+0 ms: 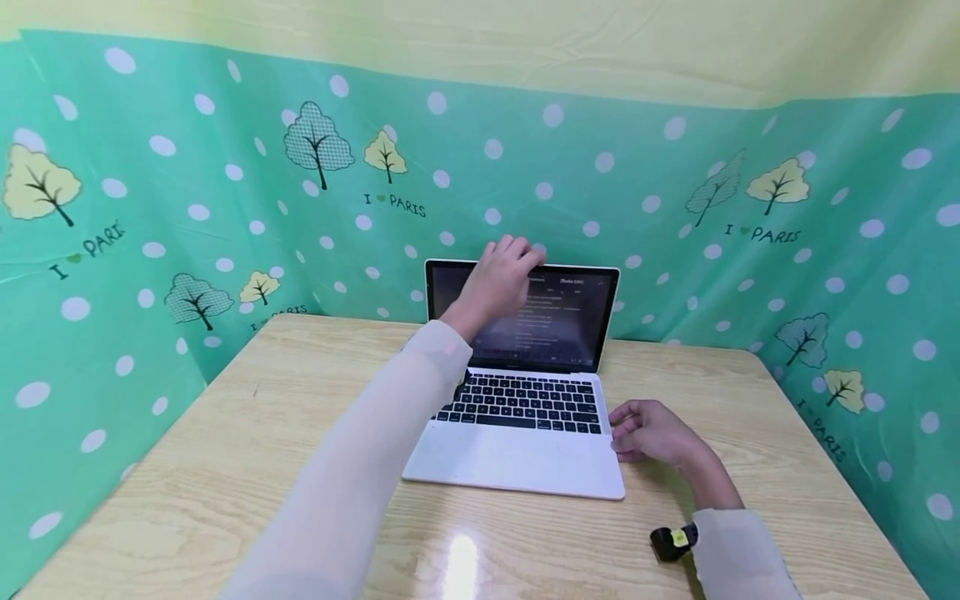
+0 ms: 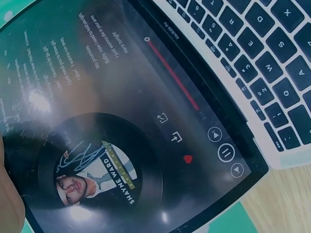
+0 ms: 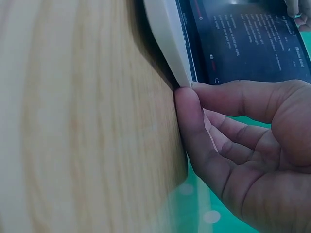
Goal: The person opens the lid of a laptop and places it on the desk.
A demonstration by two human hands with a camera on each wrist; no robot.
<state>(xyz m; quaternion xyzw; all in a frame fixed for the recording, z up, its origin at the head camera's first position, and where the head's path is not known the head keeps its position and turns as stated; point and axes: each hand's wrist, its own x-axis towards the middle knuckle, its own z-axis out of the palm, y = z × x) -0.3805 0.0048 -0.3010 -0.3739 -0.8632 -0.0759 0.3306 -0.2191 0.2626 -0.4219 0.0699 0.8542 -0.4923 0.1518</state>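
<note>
An open silver laptop with black keys lies on the table, its screen tilted up at the back. My left hand reaches across the screen and grips its top edge, fingers curled over the rim. Only a bit of the left hand shows in the left wrist view, beside the lit screen, where a music player with a record picture and lyrics is displayed. At the laptop's right side, my right hand pinches the edge of the base; the right wrist view shows thumb and finger meeting at that edge.
The light wooden table extends around the laptop. A green curtain with white dots and trees hangs close behind the screen and along both sides. A small black device sits at the right wrist.
</note>
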